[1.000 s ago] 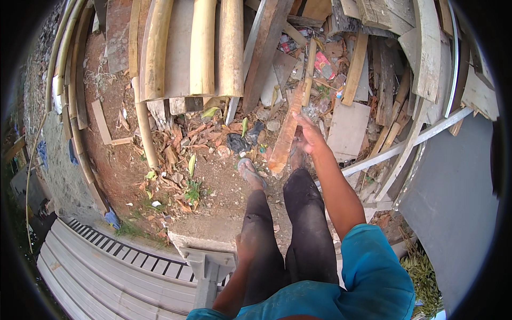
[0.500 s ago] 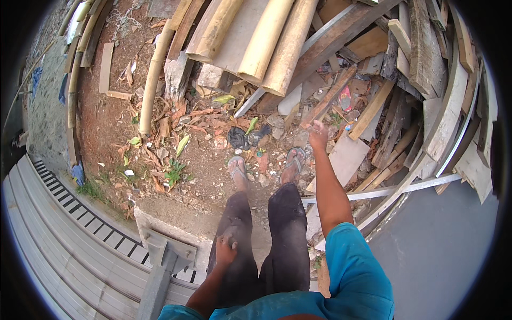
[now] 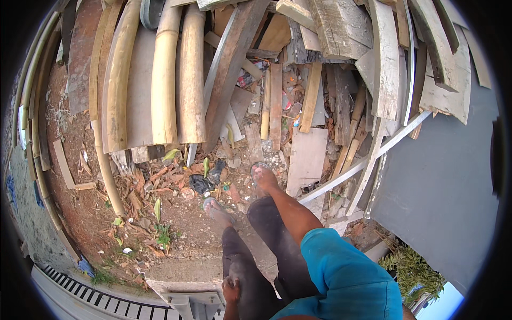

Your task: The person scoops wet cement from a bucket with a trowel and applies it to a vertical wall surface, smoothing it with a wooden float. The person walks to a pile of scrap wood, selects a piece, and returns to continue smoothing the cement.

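Observation:
My left hand (image 3: 231,289) rests on the dark trousers over my left leg, its fingers curled in with nothing visible in them. My right arm reaches forward and down, and my right hand (image 3: 262,178) hangs in front of my right foot. Its fingers blend with the foot and sandal behind, so their pose is unclear. Ahead of it a narrow brown plank (image 3: 276,106) lies beside a thin round pole (image 3: 265,106). A lighter plank (image 3: 311,98) and a pale flat board (image 3: 308,160) are to their right.
Thick bamboo poles (image 3: 164,90) lie side by side at the far left. Stacked old timber (image 3: 341,26) rises at the far right, next to a grey surface (image 3: 437,170). A white strip (image 3: 368,160) slants across. Dry leaves and a black plastic scrap (image 3: 201,184) litter the soil.
My right hand has drawn back from beside the brown plank's near end toward my right foot. The view has turned right. My left hand stays on my leg.

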The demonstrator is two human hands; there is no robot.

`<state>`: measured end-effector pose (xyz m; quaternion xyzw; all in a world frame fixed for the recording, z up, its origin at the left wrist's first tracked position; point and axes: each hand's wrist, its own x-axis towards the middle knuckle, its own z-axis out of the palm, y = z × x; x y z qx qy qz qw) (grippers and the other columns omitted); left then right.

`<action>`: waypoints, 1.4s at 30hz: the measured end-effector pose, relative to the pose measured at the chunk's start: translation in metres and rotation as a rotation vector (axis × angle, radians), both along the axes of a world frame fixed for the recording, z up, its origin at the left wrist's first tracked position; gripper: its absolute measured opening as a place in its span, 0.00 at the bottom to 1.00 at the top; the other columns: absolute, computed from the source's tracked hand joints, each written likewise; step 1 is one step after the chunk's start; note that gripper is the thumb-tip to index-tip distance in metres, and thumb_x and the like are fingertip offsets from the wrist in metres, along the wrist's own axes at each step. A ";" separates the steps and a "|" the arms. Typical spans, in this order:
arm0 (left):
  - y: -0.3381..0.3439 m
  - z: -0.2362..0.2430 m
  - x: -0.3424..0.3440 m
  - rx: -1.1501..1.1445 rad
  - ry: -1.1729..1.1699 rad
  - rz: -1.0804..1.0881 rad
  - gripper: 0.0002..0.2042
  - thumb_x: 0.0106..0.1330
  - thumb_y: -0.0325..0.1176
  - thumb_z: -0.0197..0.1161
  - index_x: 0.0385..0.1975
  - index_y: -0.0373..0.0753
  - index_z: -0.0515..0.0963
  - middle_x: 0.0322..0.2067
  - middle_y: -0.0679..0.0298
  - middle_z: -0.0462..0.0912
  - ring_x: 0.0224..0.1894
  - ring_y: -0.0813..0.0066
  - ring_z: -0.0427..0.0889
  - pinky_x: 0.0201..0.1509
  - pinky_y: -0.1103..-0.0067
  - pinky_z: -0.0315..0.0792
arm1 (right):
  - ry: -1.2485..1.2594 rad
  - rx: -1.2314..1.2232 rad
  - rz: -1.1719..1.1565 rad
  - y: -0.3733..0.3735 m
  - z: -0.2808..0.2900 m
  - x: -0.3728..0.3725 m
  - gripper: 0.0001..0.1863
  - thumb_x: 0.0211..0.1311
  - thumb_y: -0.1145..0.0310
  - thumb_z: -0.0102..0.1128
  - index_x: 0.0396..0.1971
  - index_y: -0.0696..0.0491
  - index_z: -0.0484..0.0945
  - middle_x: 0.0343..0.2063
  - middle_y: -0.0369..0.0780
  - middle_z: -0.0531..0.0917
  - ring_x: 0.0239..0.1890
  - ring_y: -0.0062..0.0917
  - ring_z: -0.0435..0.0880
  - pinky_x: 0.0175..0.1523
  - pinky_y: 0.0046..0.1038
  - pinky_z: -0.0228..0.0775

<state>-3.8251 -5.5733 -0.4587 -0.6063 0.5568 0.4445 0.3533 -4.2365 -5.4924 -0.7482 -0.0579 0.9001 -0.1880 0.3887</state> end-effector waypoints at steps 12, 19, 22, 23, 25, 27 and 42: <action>0.026 -0.035 -0.008 0.021 0.189 -0.164 0.33 0.60 0.54 0.66 0.58 0.35 0.71 0.54 0.39 0.74 0.58 0.40 0.73 0.61 0.57 0.68 | 0.545 -0.363 0.176 -0.067 0.174 -0.168 0.12 0.60 0.71 0.62 0.44 0.53 0.79 0.50 0.45 0.76 0.53 0.42 0.77 0.55 0.40 0.72; 0.026 -0.010 -0.039 0.022 0.055 -0.278 0.32 0.62 0.52 0.65 0.59 0.34 0.70 0.55 0.40 0.74 0.58 0.40 0.73 0.62 0.59 0.68 | 1.338 -0.103 0.317 -0.227 0.276 -0.376 0.23 0.66 0.71 0.49 0.61 0.59 0.68 0.60 0.56 0.69 0.65 0.48 0.66 0.70 0.46 0.56; 0.027 -0.001 -0.046 0.024 0.167 -0.214 0.32 0.62 0.50 0.66 0.60 0.34 0.70 0.55 0.41 0.74 0.59 0.41 0.72 0.63 0.59 0.67 | 1.117 0.202 0.475 -0.235 0.284 -0.413 0.22 0.66 0.70 0.50 0.60 0.59 0.71 0.54 0.51 0.77 0.62 0.40 0.71 0.74 0.49 0.45; 0.026 0.001 -0.046 0.021 0.220 -0.185 0.32 0.62 0.50 0.66 0.60 0.34 0.70 0.55 0.42 0.74 0.59 0.42 0.72 0.63 0.59 0.67 | 0.993 0.257 0.540 -0.233 0.288 -0.415 0.22 0.66 0.70 0.50 0.59 0.58 0.73 0.52 0.49 0.79 0.60 0.38 0.74 0.74 0.49 0.43; 0.029 0.001 -0.048 0.013 0.132 -0.258 0.31 0.62 0.48 0.66 0.60 0.35 0.71 0.55 0.42 0.74 0.59 0.42 0.72 0.63 0.59 0.67 | 0.978 0.222 0.712 -0.225 0.296 -0.402 0.17 0.66 0.70 0.51 0.53 0.56 0.78 0.46 0.44 0.82 0.55 0.34 0.77 0.74 0.47 0.44; 0.032 -0.008 -0.051 -0.001 0.164 -0.297 0.30 0.62 0.47 0.66 0.60 0.36 0.71 0.55 0.42 0.74 0.59 0.43 0.72 0.63 0.59 0.67 | 0.995 0.154 0.839 -0.205 0.300 -0.395 0.14 0.65 0.70 0.53 0.46 0.54 0.82 0.41 0.40 0.82 0.51 0.32 0.80 0.74 0.46 0.46; 0.039 0.020 -0.073 -0.064 0.117 -0.348 0.28 0.63 0.42 0.65 0.61 0.39 0.70 0.55 0.43 0.75 0.59 0.44 0.72 0.63 0.60 0.67 | 1.199 -0.615 0.832 -0.089 0.323 -0.282 0.10 0.59 0.67 0.63 0.41 0.46 0.76 0.46 0.33 0.78 0.53 0.27 0.76 0.61 0.38 0.66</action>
